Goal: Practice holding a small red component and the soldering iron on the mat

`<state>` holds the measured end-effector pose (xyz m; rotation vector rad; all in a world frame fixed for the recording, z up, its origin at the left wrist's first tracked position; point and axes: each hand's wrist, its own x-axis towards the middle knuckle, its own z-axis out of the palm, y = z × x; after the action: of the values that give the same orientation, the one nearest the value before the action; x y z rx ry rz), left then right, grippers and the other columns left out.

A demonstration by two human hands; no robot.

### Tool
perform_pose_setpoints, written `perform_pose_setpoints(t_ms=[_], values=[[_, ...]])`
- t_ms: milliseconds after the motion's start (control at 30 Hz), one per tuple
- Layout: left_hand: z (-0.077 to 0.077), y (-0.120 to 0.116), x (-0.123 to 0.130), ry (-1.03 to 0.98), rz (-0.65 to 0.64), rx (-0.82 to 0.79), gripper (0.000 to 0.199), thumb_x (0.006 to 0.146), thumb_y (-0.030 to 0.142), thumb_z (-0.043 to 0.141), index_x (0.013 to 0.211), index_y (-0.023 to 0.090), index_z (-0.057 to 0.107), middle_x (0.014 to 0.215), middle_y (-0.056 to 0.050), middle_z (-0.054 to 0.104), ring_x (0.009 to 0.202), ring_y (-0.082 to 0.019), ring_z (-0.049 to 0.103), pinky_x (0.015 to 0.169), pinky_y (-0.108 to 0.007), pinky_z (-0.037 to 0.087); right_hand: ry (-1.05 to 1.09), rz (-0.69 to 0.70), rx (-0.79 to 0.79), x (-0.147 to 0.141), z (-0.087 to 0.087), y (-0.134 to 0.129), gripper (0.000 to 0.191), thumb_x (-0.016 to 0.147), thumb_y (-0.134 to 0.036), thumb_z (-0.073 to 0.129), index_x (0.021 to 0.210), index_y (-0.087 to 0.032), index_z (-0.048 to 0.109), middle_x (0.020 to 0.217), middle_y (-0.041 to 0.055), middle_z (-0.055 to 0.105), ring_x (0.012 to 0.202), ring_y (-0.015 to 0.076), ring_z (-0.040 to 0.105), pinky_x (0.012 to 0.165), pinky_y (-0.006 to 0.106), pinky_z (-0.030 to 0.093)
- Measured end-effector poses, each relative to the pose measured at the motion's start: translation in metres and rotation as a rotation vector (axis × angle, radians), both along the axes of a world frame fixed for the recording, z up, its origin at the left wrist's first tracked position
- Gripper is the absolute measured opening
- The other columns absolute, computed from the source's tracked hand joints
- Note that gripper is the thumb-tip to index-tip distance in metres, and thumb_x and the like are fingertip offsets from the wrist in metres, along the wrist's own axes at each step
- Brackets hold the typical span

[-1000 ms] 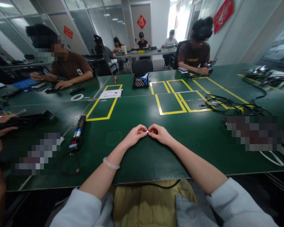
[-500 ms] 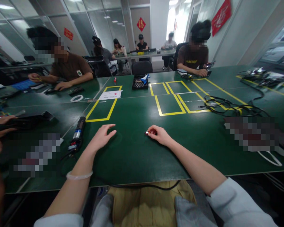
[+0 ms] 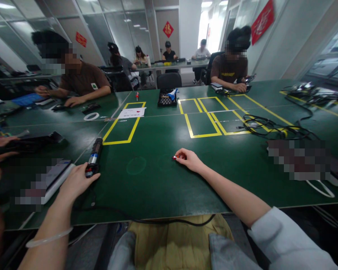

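Observation:
My left hand (image 3: 78,179) is at the near end of a black cylindrical device (image 3: 94,155) with a silver-and-blue band. The thumb is on its right side and the fingers on its left, closed round the end where red parts show. The device lies on the green table. My right hand (image 3: 189,159) rests on the table in a pinch, holding a small red piece (image 3: 174,158) with a whitish spot. Most of that piece is hidden by the fingertips, so its kind cannot be made out.
Yellow tape outlines (image 3: 205,135) mark the green table (image 3: 157,195). A black tray (image 3: 166,102) with a blue-and-white item stands at the back, near a red screwdriver (image 3: 137,96). Tangled black cables (image 3: 259,123) lie right. A co-worker's hand (image 3: 2,150) is at far left; other people sit opposite.
My left hand has moved left and toward me, from above bare table to the cylindrical device, and closed round its near end. My right hand stays put with the red piece.

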<state>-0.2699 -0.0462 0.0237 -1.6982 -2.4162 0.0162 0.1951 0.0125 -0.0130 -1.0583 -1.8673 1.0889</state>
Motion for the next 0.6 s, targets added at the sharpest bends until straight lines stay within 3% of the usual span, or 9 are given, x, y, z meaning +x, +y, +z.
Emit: perform_pose_setpoints(t_ms=[133, 233, 433, 600], values=[[-0.007, 0.006, 0.000, -0.057, -0.038, -0.079, 0.062, 0.077, 0.058, 0.048, 0.124, 0.018, 0.045, 0.124, -0.009, 0.055, 0.117, -0.026, 0.050, 0.092, -0.037, 0.045, 0.011, 0.005, -0.031, -0.003, -0.001, 0.002, 0.016, 0.077, -0.022, 0.061, 0.091, -0.014, 0.061, 0.067, -0.0030, 0.055, 0.058, 0.0093, 0.048, 0.057, 0.022, 0.039], [-0.004, 0.007, 0.020, -0.115, -0.046, -0.083, 0.066, 0.076, 0.061, 0.047, 0.126, 0.018, 0.046, 0.123, -0.014, 0.052, 0.115, -0.030, 0.051, 0.089, -0.040, 0.046, 0.025, 0.021, -0.059, -0.005, 0.000, 0.006, 0.016, 0.076, -0.022, 0.062, 0.090, -0.014, 0.060, 0.067, -0.0026, 0.056, 0.058, 0.0095, 0.048, 0.057, 0.022, 0.039], [0.004, 0.010, 0.096, -0.174, -0.176, -0.074, 0.067, 0.076, 0.061, 0.046, 0.128, 0.018, 0.046, 0.122, -0.014, 0.049, 0.107, -0.029, 0.056, 0.085, -0.037, 0.048, 0.024, 0.027, -0.110, -0.008, 0.001, 0.009, 0.017, 0.074, -0.022, 0.063, 0.088, -0.014, 0.059, 0.069, -0.0019, 0.057, 0.058, 0.0094, 0.049, 0.058, 0.022, 0.040], [0.008, 0.017, 0.169, -0.149, -0.303, -0.054, 0.062, 0.078, 0.055, 0.048, 0.128, 0.019, 0.044, 0.116, -0.012, 0.050, 0.103, -0.027, 0.056, 0.077, -0.035, 0.049, 0.006, -0.024, -0.004, -0.009, 0.000, 0.001, 0.016, 0.076, -0.021, 0.061, 0.091, -0.015, 0.060, 0.069, -0.0025, 0.055, 0.061, 0.0099, 0.050, 0.060, 0.022, 0.040]])
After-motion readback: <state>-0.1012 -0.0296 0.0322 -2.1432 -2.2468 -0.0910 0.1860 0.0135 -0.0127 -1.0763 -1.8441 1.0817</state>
